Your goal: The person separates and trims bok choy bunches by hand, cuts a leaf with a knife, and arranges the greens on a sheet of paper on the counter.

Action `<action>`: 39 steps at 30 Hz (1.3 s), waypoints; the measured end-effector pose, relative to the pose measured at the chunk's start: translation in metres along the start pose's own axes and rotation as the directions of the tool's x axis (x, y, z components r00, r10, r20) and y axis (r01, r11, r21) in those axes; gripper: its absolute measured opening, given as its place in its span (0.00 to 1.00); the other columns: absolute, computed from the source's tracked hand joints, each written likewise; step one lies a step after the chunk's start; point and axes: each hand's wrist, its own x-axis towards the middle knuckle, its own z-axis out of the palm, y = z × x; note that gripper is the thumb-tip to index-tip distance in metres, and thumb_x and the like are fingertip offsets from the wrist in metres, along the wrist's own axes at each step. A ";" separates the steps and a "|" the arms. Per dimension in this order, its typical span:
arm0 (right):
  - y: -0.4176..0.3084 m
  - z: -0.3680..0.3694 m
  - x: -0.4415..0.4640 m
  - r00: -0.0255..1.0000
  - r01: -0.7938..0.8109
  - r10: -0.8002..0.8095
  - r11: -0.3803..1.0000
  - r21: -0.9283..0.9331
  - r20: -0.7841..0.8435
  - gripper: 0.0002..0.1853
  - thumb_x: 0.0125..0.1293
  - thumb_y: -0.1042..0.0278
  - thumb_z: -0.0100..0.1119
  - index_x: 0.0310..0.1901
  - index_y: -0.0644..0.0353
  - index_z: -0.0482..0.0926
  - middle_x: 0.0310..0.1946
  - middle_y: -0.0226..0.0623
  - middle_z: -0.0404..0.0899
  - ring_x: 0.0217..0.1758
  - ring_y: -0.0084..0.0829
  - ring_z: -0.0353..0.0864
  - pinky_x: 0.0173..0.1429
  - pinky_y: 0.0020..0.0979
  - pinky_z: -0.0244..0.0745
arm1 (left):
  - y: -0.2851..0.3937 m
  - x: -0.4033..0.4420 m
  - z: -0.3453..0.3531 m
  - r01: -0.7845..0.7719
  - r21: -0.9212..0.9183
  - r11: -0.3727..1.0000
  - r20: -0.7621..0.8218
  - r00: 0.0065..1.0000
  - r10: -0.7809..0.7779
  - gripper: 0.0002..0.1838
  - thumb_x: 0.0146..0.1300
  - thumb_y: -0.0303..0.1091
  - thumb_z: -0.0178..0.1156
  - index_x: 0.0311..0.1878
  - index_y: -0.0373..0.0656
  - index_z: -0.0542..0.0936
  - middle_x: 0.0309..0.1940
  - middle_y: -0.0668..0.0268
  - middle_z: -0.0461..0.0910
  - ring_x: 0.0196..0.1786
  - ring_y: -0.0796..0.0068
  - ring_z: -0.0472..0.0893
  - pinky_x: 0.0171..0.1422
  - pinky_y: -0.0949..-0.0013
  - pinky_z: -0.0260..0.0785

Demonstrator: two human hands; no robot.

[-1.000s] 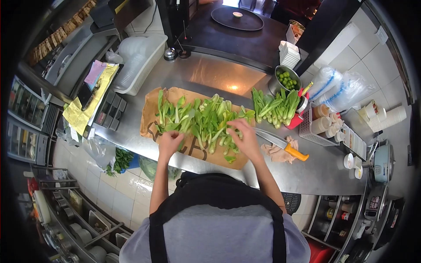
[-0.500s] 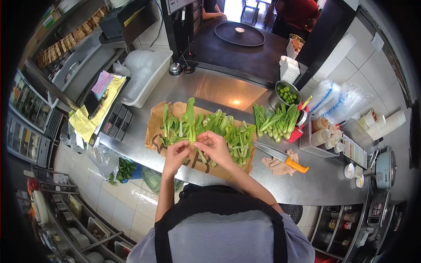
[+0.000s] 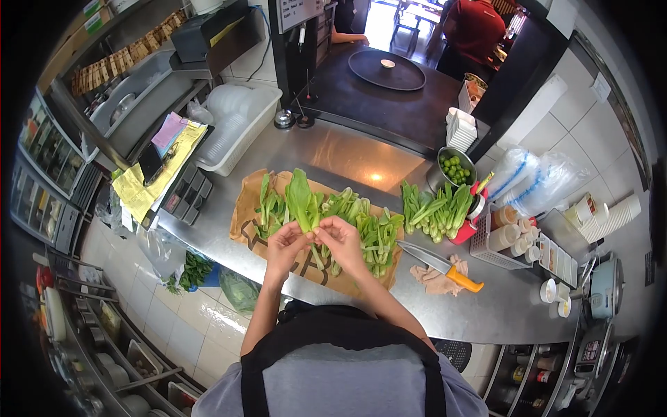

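My left hand [image 3: 284,248] and my right hand [image 3: 341,241] are close together, fingertips pinched on the stem end of a bok choy stalk [image 3: 300,200]. Its broad green leaf points away from me. Under and around it, more cut leafy greens [image 3: 380,240] lie spread on a brown paper sheet [image 3: 253,186] with dark lettering. To the right, a knife with an orange handle [image 3: 463,279] rests partly on a crumpled pinkish cloth [image 3: 432,280]. A bunch of whole bok choy [image 3: 438,212] lies beyond the knife.
The steel counter [image 3: 486,313] carries a metal pot of green limes [image 3: 455,167], a basket of sauce bottles [image 3: 501,240] and a white bin of plastic lids [image 3: 240,132]. Past the pass-through, a round tray [image 3: 386,69] sits on a dark ledge; people stand beyond it.
The held stalk has turned so its leaf shows broader, and my hands have come closer together at its stem end. The camera view has shifted slightly.
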 end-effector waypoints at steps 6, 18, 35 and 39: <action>-0.003 0.002 0.001 0.999 -0.043 0.041 0.998 0.054 0.034 0.04 0.65 0.75 0.54 0.38 0.65 0.73 0.32 0.31 0.78 0.34 0.19 0.78 0.41 0.21 0.75 | -0.003 0.003 -0.005 0.021 -0.059 0.998 -0.027 0.999 -0.023 0.14 0.58 0.27 0.63 0.48 0.36 0.77 0.38 0.66 0.82 0.37 0.81 0.80 0.40 0.79 0.72; 0.000 0.000 0.010 0.992 -0.007 0.005 1.000 0.022 0.127 0.04 0.64 0.77 0.54 0.37 0.68 0.72 0.32 0.32 0.76 0.35 0.20 0.78 0.42 0.22 0.76 | -0.007 0.002 -0.009 -0.076 0.021 0.997 -0.075 0.994 0.077 0.12 0.57 0.22 0.62 0.45 0.36 0.77 0.36 0.65 0.82 0.36 0.80 0.80 0.41 0.78 0.73; 0.013 -0.004 0.033 0.965 -0.207 0.200 0.978 0.022 0.168 0.10 0.64 0.69 0.57 0.43 0.64 0.75 0.37 0.39 0.81 0.35 0.30 0.82 0.40 0.28 0.79 | 0.012 -0.008 -0.050 0.038 -0.361 0.932 0.031 0.999 -0.028 0.19 0.63 0.25 0.55 0.58 0.36 0.68 0.48 0.58 0.79 0.45 0.71 0.81 0.42 0.78 0.74; 0.030 -0.006 0.031 0.970 0.230 -0.100 0.655 -0.720 0.220 0.18 0.65 0.67 0.55 0.54 0.65 0.73 0.42 0.36 0.79 0.39 0.27 0.81 0.40 0.26 0.77 | 0.017 -0.009 -0.051 0.054 -0.352 0.934 0.083 0.996 -0.026 0.16 0.63 0.25 0.54 0.54 0.37 0.69 0.48 0.57 0.79 0.45 0.70 0.81 0.41 0.77 0.74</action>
